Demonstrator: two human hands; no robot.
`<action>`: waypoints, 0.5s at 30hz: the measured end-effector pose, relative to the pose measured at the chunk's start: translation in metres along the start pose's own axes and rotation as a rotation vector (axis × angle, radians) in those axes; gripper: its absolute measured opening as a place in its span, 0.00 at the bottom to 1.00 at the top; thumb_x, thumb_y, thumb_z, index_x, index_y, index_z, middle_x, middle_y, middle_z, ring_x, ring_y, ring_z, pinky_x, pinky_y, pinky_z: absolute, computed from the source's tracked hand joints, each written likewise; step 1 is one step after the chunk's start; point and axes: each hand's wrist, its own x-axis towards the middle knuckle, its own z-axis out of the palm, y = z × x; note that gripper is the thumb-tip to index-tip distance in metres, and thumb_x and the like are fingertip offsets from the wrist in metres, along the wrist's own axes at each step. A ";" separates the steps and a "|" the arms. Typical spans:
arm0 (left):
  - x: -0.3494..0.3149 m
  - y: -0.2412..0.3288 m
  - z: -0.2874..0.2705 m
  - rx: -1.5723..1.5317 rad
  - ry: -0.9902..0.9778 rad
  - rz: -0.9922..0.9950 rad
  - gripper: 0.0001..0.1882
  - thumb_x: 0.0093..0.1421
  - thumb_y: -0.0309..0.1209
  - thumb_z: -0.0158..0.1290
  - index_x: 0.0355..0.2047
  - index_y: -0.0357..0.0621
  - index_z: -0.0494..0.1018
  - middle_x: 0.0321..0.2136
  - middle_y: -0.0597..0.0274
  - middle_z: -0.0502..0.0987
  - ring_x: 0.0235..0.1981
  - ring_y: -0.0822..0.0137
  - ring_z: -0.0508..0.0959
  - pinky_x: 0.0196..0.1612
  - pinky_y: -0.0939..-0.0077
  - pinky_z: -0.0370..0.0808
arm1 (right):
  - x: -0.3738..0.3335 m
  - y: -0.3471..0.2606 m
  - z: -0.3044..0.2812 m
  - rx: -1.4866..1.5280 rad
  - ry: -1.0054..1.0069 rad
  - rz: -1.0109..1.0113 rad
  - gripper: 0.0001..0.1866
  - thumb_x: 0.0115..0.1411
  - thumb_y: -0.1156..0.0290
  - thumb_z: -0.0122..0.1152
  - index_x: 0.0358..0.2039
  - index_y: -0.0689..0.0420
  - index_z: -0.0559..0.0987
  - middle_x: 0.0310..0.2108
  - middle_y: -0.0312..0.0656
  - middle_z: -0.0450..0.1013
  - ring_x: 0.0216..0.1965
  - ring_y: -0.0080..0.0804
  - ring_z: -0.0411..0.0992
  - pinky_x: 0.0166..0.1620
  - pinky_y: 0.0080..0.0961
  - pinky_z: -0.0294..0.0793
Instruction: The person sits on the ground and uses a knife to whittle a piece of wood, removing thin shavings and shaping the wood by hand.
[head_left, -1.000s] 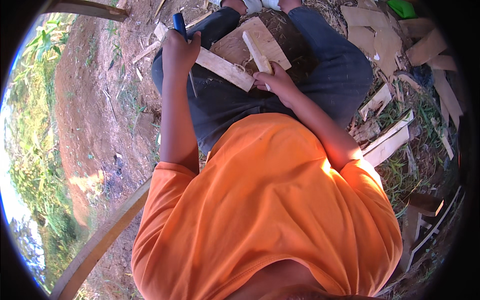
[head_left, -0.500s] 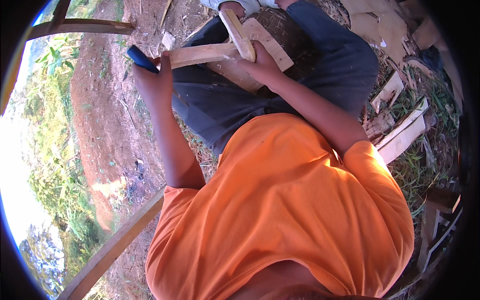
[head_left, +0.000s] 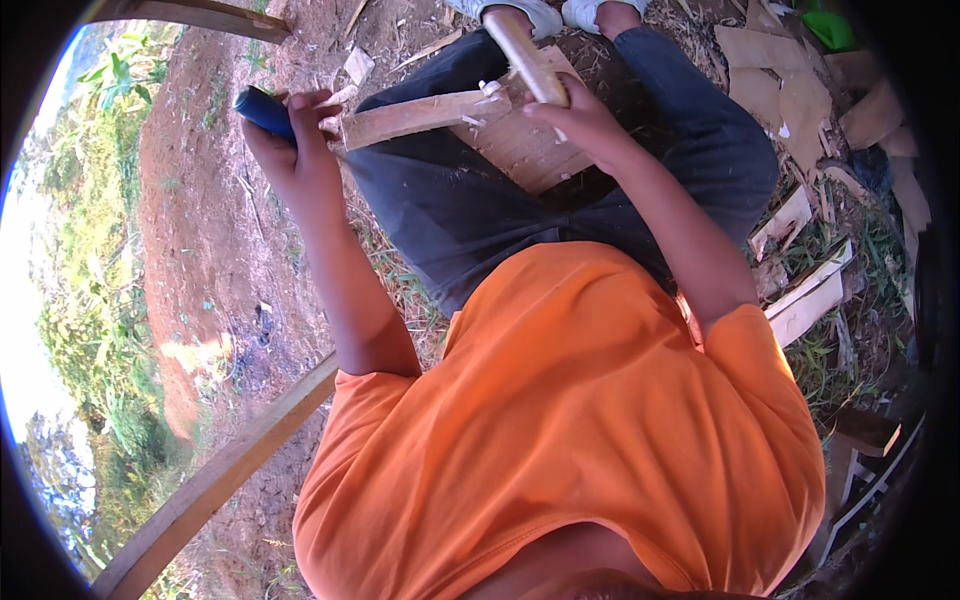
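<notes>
I sit with my legs folded outward. My left hand (head_left: 290, 145) holds a dark blue, rounded object (head_left: 266, 114) between thumb and palm; its exact kind is hidden. The fingertips of that hand reach toward the left end of a squared wooden strip (head_left: 415, 117), and whether they touch it is unclear. The strip runs across my left thigh to a flat wooden board (head_left: 535, 160) between my legs. A curled shaving (head_left: 490, 90) sits at its right end. In my right hand (head_left: 585, 120) is a pale wooden stick (head_left: 522, 58), closed in the fingers and slanting up leftward over the board.
Flat wood offcuts (head_left: 770, 85) and split pieces (head_left: 812, 290) lie on the ground to my right, near a bright green object (head_left: 828, 30). At left a wooden beam (head_left: 225, 465) slants past my elbow. Shavings litter the soil around my feet.
My right hand and its stick have moved to the right. My left fingers have shifted off their grip around the strip's end, and a curled shaving now shows on the strip.
</notes>
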 end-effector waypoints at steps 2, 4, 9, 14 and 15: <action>0.003 -0.003 0.017 -0.287 -0.040 0.101 0.15 0.72 0.29 0.50 0.55 0.41 0.63 0.33 0.54 0.80 0.32 0.66 0.79 0.33 0.71 0.75 | -0.015 0.001 -0.014 0.093 0.040 -0.012 0.30 0.61 0.65 0.68 0.61 0.59 0.70 0.49 0.37 0.76 0.49 0.23 0.73 0.52 0.24 0.72; 0.007 -0.016 0.042 -0.611 -0.071 0.111 0.10 0.72 0.27 0.51 0.51 0.48 0.65 0.25 0.63 0.72 0.26 0.70 0.70 0.32 0.67 0.71 | -0.028 0.004 -0.028 0.166 0.090 -0.016 0.27 0.62 0.66 0.68 0.59 0.59 0.72 0.48 0.36 0.76 0.48 0.22 0.73 0.51 0.24 0.72; 0.003 -0.068 0.072 -0.911 0.088 -0.104 0.12 0.74 0.37 0.50 0.32 0.50 0.65 0.19 0.68 0.66 0.22 0.71 0.68 0.28 0.69 0.67 | -0.064 0.002 -0.042 0.274 0.196 0.024 0.26 0.63 0.66 0.67 0.58 0.60 0.71 0.48 0.38 0.76 0.48 0.24 0.73 0.54 0.26 0.72; -0.001 -0.088 0.086 -0.901 0.039 -0.137 0.15 0.73 0.40 0.49 0.29 0.50 0.64 0.18 0.69 0.66 0.21 0.72 0.66 0.28 0.71 0.65 | -0.086 0.004 -0.054 0.315 0.254 0.058 0.28 0.64 0.67 0.66 0.61 0.62 0.68 0.53 0.42 0.75 0.54 0.28 0.73 0.60 0.31 0.71; -0.003 -0.089 0.089 -0.866 0.039 -0.132 0.15 0.73 0.40 0.49 0.29 0.50 0.64 0.18 0.69 0.66 0.20 0.72 0.66 0.28 0.71 0.65 | -0.087 0.006 -0.056 0.318 0.259 0.059 0.28 0.64 0.67 0.66 0.61 0.61 0.68 0.53 0.42 0.75 0.55 0.29 0.73 0.61 0.31 0.70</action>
